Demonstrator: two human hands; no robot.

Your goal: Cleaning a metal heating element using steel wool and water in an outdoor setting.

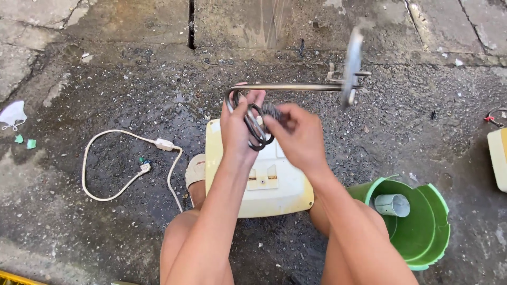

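Heating element scrubbing over wet floor
We grip its coil, left hand clenched, right hand pinching steel wool; slippage risks dropping it.

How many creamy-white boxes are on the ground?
2. One big cream box lies on the wet ground under the hands, between the person's knees. Another cream box pokes in at the right edge, mostly cut off. More could be out of view.

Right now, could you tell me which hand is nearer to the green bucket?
Right. The right hand is up and left of the green bucket; the left hand is farther left.
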